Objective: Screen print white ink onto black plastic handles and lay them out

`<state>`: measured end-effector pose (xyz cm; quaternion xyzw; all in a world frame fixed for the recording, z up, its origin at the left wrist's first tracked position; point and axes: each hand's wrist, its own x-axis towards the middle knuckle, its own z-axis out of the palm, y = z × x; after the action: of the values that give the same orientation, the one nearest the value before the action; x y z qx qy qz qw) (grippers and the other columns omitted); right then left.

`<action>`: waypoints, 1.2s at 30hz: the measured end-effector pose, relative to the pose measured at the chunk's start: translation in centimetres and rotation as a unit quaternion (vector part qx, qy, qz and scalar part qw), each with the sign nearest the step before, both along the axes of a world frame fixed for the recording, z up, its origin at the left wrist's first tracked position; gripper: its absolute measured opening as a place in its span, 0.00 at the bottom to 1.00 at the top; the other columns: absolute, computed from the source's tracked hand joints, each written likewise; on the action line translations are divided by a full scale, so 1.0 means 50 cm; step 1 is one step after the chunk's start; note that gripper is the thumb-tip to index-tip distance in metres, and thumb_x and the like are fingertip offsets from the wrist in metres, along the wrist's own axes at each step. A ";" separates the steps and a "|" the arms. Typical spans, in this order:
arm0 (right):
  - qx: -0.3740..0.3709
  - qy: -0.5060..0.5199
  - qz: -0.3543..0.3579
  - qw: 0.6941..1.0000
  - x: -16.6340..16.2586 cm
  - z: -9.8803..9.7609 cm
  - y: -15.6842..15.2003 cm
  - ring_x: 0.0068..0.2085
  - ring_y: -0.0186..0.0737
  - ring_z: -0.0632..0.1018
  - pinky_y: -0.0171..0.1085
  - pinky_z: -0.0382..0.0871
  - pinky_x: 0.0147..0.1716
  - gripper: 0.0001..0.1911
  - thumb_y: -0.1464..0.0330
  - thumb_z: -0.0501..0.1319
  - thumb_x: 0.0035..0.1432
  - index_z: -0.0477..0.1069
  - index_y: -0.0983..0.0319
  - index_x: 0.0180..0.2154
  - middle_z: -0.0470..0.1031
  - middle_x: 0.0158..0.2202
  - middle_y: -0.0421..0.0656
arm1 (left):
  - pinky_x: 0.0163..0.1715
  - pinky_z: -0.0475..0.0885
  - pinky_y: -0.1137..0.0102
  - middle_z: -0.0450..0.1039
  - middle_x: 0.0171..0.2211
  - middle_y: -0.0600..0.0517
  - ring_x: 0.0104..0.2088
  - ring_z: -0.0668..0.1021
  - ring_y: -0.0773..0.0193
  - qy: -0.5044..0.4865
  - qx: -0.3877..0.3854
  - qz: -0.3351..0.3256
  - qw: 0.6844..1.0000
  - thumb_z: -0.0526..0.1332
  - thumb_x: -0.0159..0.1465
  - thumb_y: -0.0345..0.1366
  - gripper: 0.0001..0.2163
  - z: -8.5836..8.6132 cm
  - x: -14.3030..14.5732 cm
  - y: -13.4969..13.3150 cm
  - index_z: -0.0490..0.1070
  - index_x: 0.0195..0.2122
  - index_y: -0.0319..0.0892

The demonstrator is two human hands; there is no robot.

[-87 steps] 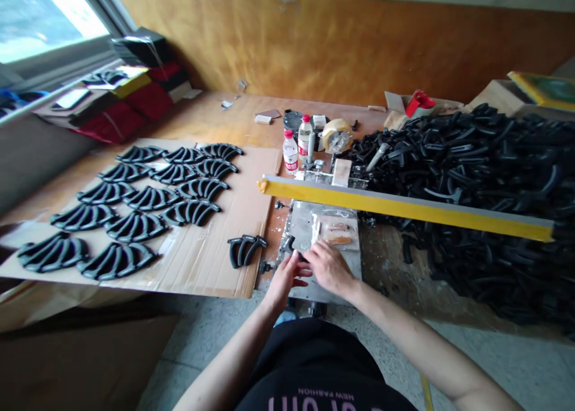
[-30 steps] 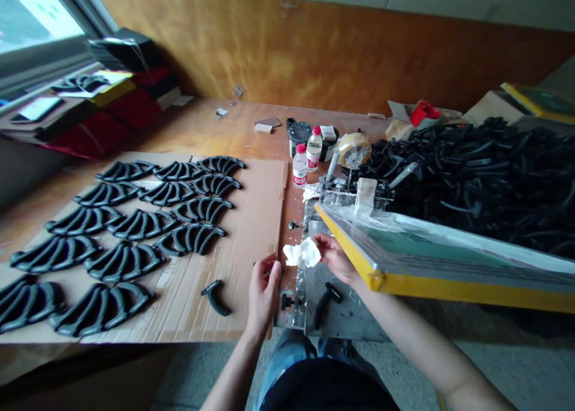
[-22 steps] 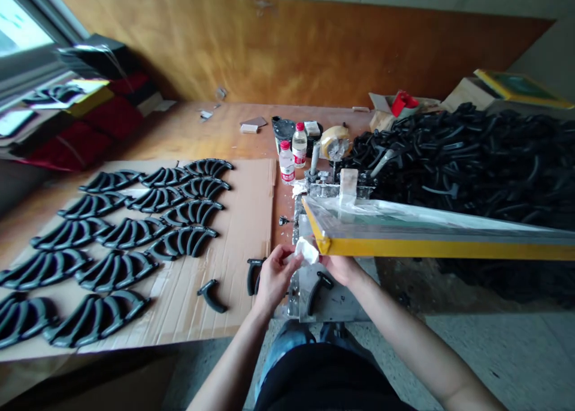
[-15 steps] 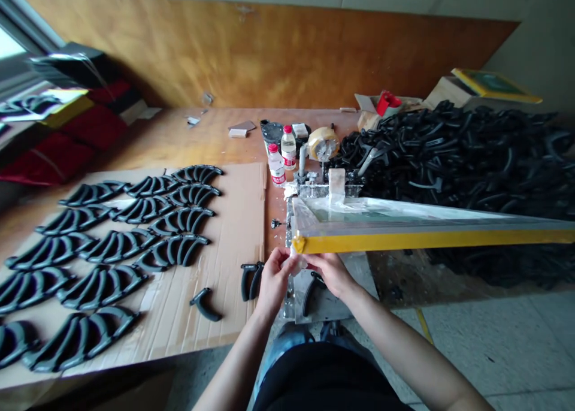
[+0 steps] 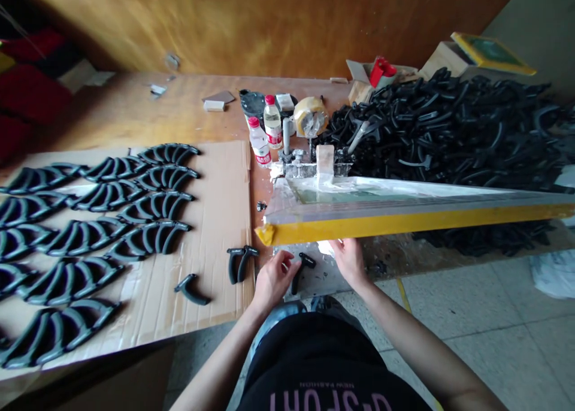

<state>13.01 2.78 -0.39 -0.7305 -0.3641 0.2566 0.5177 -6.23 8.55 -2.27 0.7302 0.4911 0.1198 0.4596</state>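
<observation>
Fingers (image 5: pixel 282 257) of the left hand (image 5: pixel 269 279), in the head view, curl with a narrow gap to the thumb, right beside a black, curved, T-topped handle (image 5: pixel 307 260) on a grey metal plate (image 5: pixel 335 282); whether they grip it I cannot tell. To their right, the right hand (image 5: pixel 351 261) pinches a crumpled white tissue-like wad (image 5: pixel 326 248), partly hidden below a long yellow-edged rectangular frame (image 5: pixel 377 226), which tilts just beyond the fingers. Left of the left fingers, a brown cardboard sheet (image 5: pixel 220 207) bears a close pair of black handles (image 5: pixel 233 266), one single black handle (image 5: pixel 192 290) and, farther off, fanned rows of black handles (image 5: pixel 69 279).
</observation>
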 end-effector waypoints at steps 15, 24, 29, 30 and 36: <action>0.040 -0.245 0.350 0.903 -0.026 -0.136 -0.079 0.64 0.44 0.66 0.50 0.62 0.63 0.24 0.76 0.52 0.65 0.66 0.54 0.60 0.69 0.60 0.42 | 0.34 0.67 0.70 0.74 0.36 0.51 0.34 0.78 0.61 0.165 0.132 -0.032 0.977 0.57 0.65 0.40 0.06 -0.049 0.020 -0.078 0.69 0.36 0.44; 0.042 -0.211 0.374 0.902 -0.003 -0.124 -0.087 0.61 0.44 0.70 0.49 0.64 0.62 0.22 0.75 0.51 0.66 0.70 0.55 0.57 0.72 0.57 0.42 | 0.32 0.65 0.71 0.74 0.35 0.52 0.33 0.76 0.63 0.151 0.129 -0.030 0.980 0.58 0.64 0.39 0.05 -0.046 0.021 -0.080 0.68 0.34 0.44; 0.053 -0.194 0.375 0.905 0.001 -0.130 -0.083 0.61 0.44 0.70 0.48 0.63 0.62 0.22 0.75 0.51 0.65 0.71 0.57 0.56 0.73 0.57 0.44 | 0.32 0.65 0.72 0.74 0.35 0.52 0.32 0.76 0.64 0.160 0.127 -0.017 0.979 0.59 0.64 0.39 0.05 -0.044 0.024 -0.083 0.68 0.34 0.44; 0.050 -0.185 0.383 0.903 0.009 -0.125 -0.092 0.61 0.43 0.70 0.48 0.64 0.62 0.22 0.75 0.51 0.65 0.71 0.57 0.56 0.73 0.57 0.43 | 0.32 0.65 0.72 0.74 0.35 0.52 0.32 0.76 0.64 0.157 0.129 -0.014 0.979 0.59 0.64 0.39 0.05 -0.045 0.024 -0.084 0.68 0.34 0.44; -0.018 -0.149 0.328 0.933 0.059 -0.077 -0.116 0.47 0.44 0.78 0.44 0.69 0.52 0.16 0.73 0.52 0.64 0.77 0.56 0.45 0.80 0.43 0.44 | 0.33 0.65 0.71 0.74 0.36 0.51 0.33 0.77 0.63 0.155 0.137 -0.005 0.978 0.58 0.65 0.40 0.06 -0.052 0.024 -0.089 0.69 0.35 0.44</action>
<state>15.95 -3.03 -4.24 -0.6092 -0.6515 0.3069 0.3319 -5.06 4.10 -4.86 0.7987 0.5314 0.0688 0.2736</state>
